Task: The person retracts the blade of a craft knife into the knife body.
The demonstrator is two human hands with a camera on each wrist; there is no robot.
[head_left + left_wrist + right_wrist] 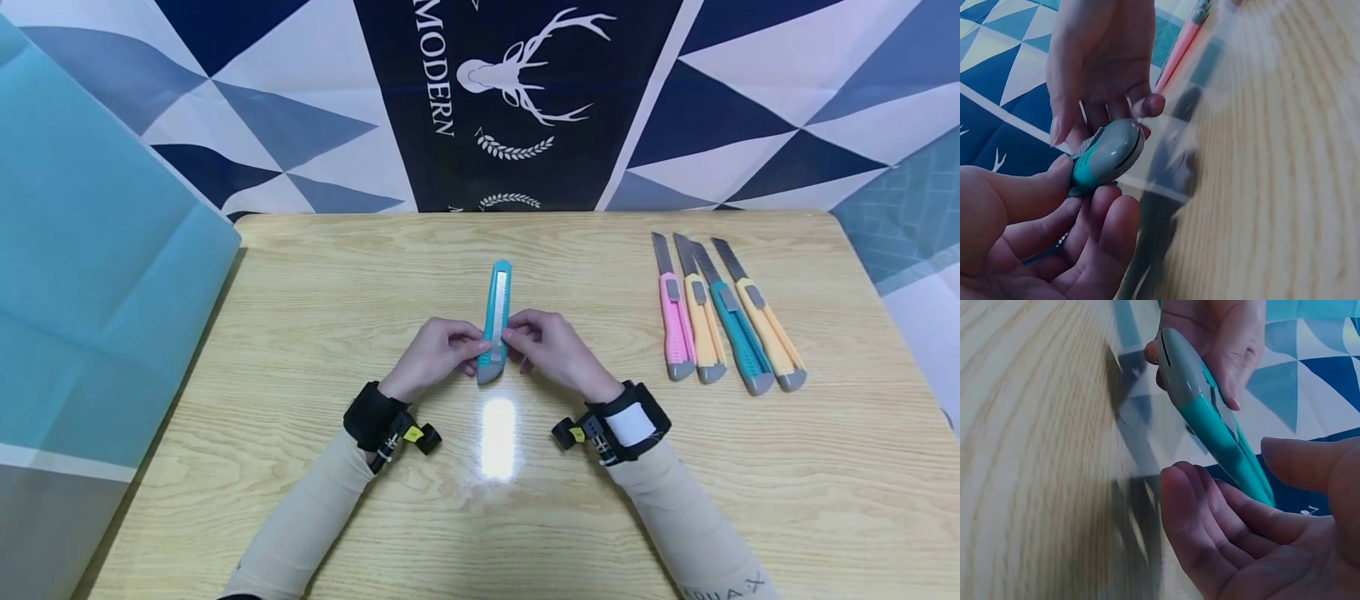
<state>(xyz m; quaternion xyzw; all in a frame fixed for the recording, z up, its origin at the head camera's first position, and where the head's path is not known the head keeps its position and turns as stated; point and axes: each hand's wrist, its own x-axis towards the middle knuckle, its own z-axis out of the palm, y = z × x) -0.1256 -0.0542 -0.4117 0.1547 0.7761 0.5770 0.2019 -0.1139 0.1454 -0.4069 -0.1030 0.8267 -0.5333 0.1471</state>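
Observation:
A teal utility knife (497, 304) with a grey end cap points away from me, and no blade sticks out past its tip. My left hand (438, 354) pinches it near the capped end, thumb on top and fingers underneath. Close by on the other side is my right hand (557, 350), its fingertips at the knife's right edge. In the right wrist view the right thumb (1310, 464) stands apart from the loosely bent fingers, with the knife body (1210, 428) beyond them. The grey cap (1116, 147) faces the camera in the left wrist view.
Several utility knives lie side by side at the right of the wooden table (337, 275), blades out and pointing away: a pink one (677, 321), a yellow one (705, 321), a teal one (738, 333) and another yellow one (771, 325). Patterned cloth (300, 108) hangs behind the table.

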